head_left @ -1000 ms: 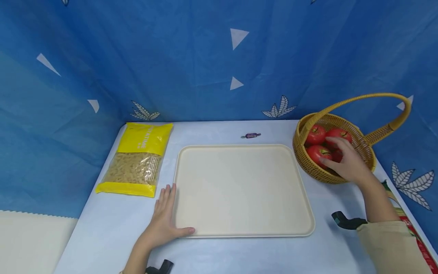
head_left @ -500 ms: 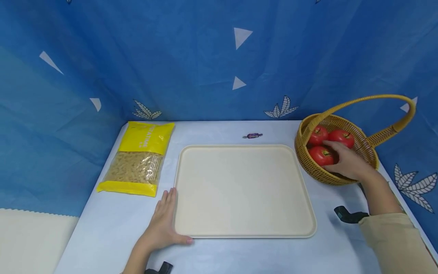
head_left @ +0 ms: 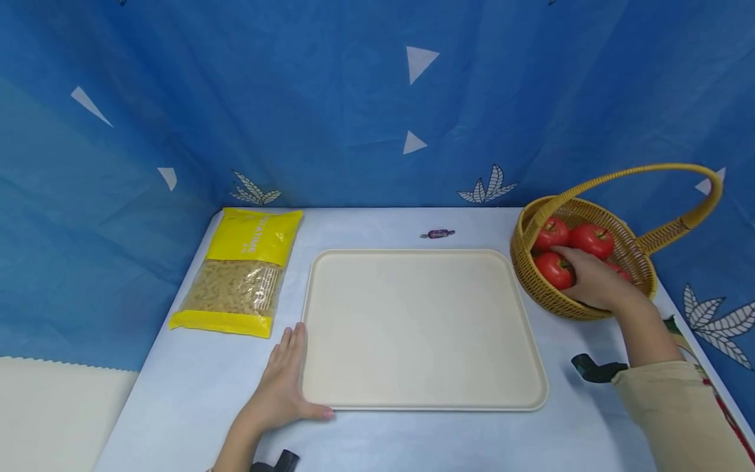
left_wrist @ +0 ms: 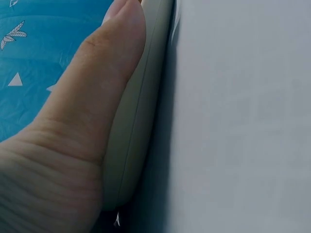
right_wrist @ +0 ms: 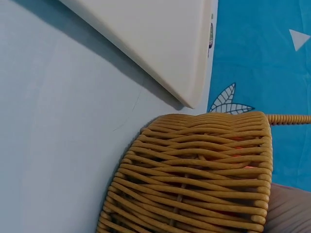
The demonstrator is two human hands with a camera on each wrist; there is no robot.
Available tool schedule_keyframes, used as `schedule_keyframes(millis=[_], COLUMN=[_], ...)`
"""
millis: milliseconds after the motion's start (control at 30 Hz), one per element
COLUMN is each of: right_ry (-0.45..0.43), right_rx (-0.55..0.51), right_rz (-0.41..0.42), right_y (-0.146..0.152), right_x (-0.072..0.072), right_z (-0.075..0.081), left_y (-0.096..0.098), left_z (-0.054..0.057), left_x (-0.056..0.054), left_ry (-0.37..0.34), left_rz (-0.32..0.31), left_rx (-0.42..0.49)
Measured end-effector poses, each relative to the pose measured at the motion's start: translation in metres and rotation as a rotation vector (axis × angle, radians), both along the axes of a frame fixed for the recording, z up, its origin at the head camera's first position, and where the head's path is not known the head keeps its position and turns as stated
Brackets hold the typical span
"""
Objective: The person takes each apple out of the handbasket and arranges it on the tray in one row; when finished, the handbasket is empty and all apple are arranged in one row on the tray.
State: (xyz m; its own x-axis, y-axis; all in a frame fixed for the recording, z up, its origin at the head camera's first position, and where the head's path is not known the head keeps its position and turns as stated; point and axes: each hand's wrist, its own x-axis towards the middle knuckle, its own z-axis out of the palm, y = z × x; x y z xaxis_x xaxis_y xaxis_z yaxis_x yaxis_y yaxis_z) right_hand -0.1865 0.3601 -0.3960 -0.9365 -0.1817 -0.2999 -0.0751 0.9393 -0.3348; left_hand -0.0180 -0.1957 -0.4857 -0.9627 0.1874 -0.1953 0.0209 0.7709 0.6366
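In the head view my right hand (head_left: 598, 278) reaches into a wicker basket (head_left: 545, 298) at the right. Its fingers and thumb hold a red apple (head_left: 553, 270) at the basket's front from its right side. More red apples (head_left: 592, 240) lie behind and beside the hand. In the right wrist view the basket's woven wall (right_wrist: 194, 170) hides most of that hand and the apples. My left hand (head_left: 280, 387) rests with straight fingers against the left edge of a cream tray (head_left: 425, 328). Its thumb (left_wrist: 104, 68) lies along the tray's front edge.
A yellow pasta bag (head_left: 238, 272) lies left of the tray. Behind the tray is a small purple wrapped candy (head_left: 438, 233). The basket's tall handle (head_left: 637, 169) arches over it. A red and green package (head_left: 722, 410) lies partly under the right forearm.
My right hand has gone lower into the basket, and its fingers have closed in around the front apple. The left hand stays at the tray's corner. The view has shifted slightly.
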Motion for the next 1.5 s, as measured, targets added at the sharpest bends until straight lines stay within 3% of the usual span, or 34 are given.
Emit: schedule_keyframes(millis=[300,600,933,1233,1500], right_ry=[0.059,0.248,0.353,0.359,0.423], right_rx=[-0.028,-0.124,-0.182,-0.156,-0.171], right_rz=[-0.056,-0.137,-0.245,-0.269,-0.222], right_y=[0.003,0.01,0.01,0.005,-0.009], right_x=[0.003,0.012,0.019,0.032,0.049], right_z=[-0.003,-0.004,0.001,0.01,0.025], left_y=[0.0,0.001,-0.001,0.0,-0.002], left_z=[-0.001,0.0,-0.002,-0.003,-0.004], left_x=[0.0,0.0,0.0,0.0,-0.001], left_ry=[-0.001,-0.019,-0.008,-0.014,0.008], left_rz=[-0.005,0.0,-0.005,0.007,0.015], left_rx=[-0.002,-0.009,-0.008,-0.007,-0.008])
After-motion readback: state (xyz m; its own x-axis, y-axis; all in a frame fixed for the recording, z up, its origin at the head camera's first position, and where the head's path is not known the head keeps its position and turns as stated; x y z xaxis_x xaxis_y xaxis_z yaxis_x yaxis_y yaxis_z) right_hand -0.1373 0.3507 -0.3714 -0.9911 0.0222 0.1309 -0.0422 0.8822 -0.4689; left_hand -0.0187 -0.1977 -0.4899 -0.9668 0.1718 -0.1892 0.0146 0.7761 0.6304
